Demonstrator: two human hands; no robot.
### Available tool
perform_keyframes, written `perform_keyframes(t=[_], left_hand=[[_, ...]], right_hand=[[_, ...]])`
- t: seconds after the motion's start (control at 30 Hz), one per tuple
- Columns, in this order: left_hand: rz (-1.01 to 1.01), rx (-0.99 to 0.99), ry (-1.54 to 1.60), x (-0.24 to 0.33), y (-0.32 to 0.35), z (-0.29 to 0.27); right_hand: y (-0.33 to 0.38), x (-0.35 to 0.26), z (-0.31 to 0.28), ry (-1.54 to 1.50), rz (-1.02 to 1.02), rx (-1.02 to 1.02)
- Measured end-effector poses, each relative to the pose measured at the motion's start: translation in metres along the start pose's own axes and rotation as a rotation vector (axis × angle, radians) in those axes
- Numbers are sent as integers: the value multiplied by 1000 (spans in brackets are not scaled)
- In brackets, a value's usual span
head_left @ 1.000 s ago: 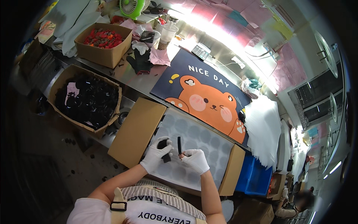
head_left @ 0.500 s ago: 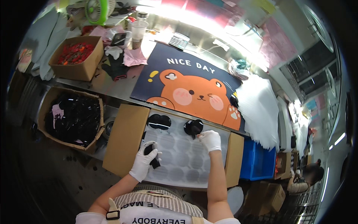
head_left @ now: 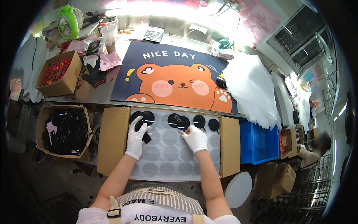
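My left hand (head_left: 136, 139), white-gloved, is closed around a small black piece (head_left: 146, 139) whose shape is mostly hidden by the fingers. Its fingertips are beside two overlapping glossy black discs (head_left: 148, 118) at the back left of a translucent sheet (head_left: 170, 153) marked with rows of circles. My right hand (head_left: 195, 139), also gloved, pinches at the lower edge of a black disc (head_left: 182, 123). That disc overlaps another black disc (head_left: 173, 119). Farther right on the sheet lie two black discs with short stems, one larger (head_left: 199, 121) and one smaller (head_left: 213, 124).
Cardboard flaps (head_left: 113, 142) flank the sheet. A box of black pieces (head_left: 65, 130) stands left, a blue bin (head_left: 258, 142) right. Behind lie a bear-print mat (head_left: 169, 80), a box of red pieces (head_left: 59, 72) and white sheets (head_left: 255, 86). A co-worker (head_left: 313, 151) is at far right.
The view has shifted. My left hand has moved farther back, close to the left discs. My right hand stays at the middle pair, and two discs now show to its right.
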State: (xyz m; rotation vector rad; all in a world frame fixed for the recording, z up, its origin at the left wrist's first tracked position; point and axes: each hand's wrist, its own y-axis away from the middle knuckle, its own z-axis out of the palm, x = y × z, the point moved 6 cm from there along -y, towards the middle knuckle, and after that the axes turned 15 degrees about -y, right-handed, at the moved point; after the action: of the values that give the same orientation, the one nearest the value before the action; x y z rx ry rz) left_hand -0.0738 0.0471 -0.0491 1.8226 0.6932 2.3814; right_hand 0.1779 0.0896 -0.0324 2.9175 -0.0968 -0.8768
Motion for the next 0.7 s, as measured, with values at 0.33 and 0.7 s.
perform_keyframes(t=[0.33, 0.7], left_hand=[[-57, -87, 131, -12, 6, 20], [231, -143, 22, -19, 41, 37]], right_hand=[[-16, 4, -16, 214, -194, 13], [53, -44, 18, -747, 20, -499]])
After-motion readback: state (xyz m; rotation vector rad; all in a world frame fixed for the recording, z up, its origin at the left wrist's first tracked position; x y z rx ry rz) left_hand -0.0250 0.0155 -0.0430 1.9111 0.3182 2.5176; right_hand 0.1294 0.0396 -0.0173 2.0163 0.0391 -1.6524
